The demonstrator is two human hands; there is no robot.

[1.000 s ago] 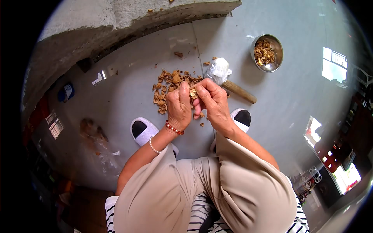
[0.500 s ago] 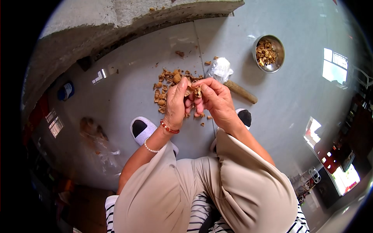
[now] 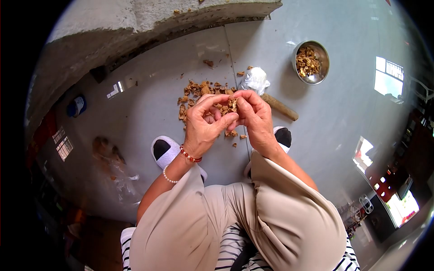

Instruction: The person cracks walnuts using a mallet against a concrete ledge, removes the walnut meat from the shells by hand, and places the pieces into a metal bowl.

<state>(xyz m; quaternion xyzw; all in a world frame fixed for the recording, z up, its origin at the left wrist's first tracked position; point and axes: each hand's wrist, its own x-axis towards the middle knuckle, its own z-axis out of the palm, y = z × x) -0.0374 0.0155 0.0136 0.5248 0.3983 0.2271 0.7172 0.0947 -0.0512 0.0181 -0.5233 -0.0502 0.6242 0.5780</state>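
Observation:
Above the floor, my left hand and my right hand meet around a cracked walnut. My right thumb and fingers pinch its right side. The left thumb and forefinger curve round it from the other side, their tips close to the right fingers. More brown bits show within the curl of my left hand; whether they are shell or kernel I cannot tell. Under and beyond the hands lies a scatter of walnut shells, partly hidden by them.
A metal bowl holding walnut kernels stands at the far right. A white plastic bundle lies near a short wooden stick. Slippered feet flank the shells. A rough concrete ledge runs along the far left.
My left hand has turned, its thumb swinging down and right and its forefinger now arching over the walnut. The right hand keeps nearly the same place, still pinching.

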